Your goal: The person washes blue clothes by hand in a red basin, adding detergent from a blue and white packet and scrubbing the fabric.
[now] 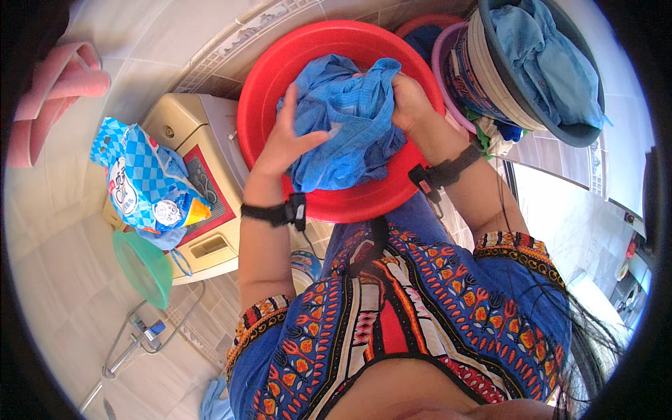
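A crumpled blue garment lies bunched inside a large red plastic basin in front of me. At its left side is my left hand, thumb and fingers spread apart; whether the palm touches the fabric cannot be told. My right hand grips the upper right edge of the garment, its fingertips partly hidden by the cloth. Black straps with small devices circle both wrists.
Left of the basin, a blue checked bag lies on a beige appliance, near a green basin. At upper right, a grey basin holding light blue cloth tops a patterned bucket. A shower fixture is at lower left.
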`<control>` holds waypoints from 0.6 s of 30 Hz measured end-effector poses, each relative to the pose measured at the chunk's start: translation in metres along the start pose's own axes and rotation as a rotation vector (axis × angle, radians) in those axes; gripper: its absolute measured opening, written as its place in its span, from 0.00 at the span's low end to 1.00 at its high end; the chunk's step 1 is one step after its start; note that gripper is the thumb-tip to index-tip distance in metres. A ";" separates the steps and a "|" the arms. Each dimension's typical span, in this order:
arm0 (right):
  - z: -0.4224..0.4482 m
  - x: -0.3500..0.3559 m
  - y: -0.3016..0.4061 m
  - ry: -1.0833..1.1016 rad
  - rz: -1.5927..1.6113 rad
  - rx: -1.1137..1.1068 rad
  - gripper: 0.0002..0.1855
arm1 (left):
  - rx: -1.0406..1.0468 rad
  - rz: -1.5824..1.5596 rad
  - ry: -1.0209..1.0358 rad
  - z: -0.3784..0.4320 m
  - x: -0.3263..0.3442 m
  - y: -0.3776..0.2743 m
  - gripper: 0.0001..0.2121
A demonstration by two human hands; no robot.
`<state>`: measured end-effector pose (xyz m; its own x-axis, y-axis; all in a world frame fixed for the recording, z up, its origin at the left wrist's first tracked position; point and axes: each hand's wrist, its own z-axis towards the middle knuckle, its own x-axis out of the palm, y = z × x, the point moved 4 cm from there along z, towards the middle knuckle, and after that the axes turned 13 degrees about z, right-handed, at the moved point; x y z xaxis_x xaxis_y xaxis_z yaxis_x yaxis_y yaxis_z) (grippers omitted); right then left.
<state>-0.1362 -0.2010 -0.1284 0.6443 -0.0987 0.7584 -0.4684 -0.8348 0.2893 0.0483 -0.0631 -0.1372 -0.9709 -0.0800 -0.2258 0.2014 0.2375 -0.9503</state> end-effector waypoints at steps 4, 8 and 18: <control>0.001 0.017 -0.023 -0.158 0.049 -0.084 0.13 | 0.016 0.011 0.231 0.026 0.061 0.021 0.39; 0.011 -0.001 0.008 -0.173 0.018 -0.310 0.10 | -0.301 -0.181 0.423 0.008 0.106 0.049 0.28; -0.027 0.002 -0.069 0.400 -1.448 -0.767 0.14 | -0.302 -1.229 -0.118 0.031 0.074 0.117 0.24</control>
<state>-0.1190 -0.1288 -0.1307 0.6508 0.6928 -0.3106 0.0858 0.3394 0.9367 0.0039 -0.0718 -0.2715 -0.4759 -0.4846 0.7339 -0.8725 0.1549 -0.4634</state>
